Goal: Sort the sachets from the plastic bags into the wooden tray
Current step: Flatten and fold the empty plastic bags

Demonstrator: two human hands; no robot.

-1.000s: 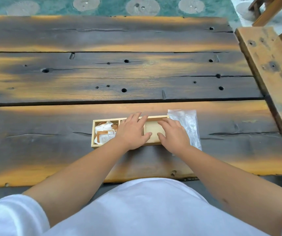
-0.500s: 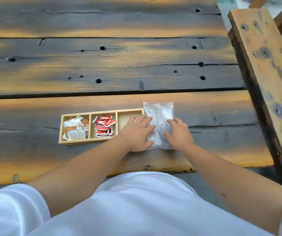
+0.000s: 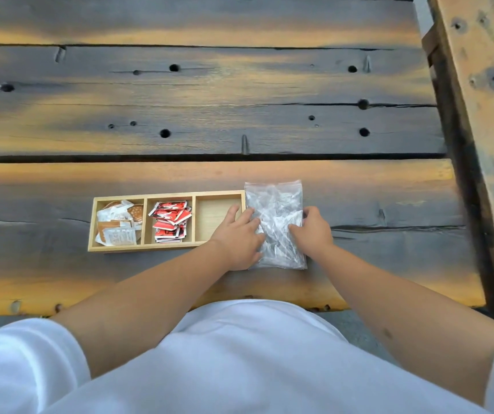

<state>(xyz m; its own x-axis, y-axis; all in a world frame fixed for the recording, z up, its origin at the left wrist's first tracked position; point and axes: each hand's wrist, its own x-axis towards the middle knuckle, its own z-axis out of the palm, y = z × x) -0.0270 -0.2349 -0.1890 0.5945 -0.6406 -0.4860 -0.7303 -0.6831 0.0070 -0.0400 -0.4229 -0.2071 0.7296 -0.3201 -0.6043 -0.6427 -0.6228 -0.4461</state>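
A wooden tray (image 3: pixel 120 248) with three compartments lies on the plank table. Its left compartment holds white and brown sachets (image 3: pixel 118 222), its middle one red sachets (image 3: pixel 169 221), and its right one is bare. A clear plastic bag (image 3: pixel 275 204) lies flat just right of the tray, touching its end. My left hand (image 3: pixel 238 237) rests on the bag's left edge, partly over the tray's right corner. My right hand (image 3: pixel 312 230) presses on the bag's right side. Both hands grip the bag from either side. What the bag holds is unclear.
The dark, weathered plank table (image 3: pixel 239 115) has holes and gaps between boards. A raised wooden beam (image 3: pixel 484 115) runs along the right side. The table's near edge is just below my forearms.
Both hands moved right off the tray onto the plastic bag, uncovering the middle compartment with red sachets. The view has shifted, so the tray now sits further left.
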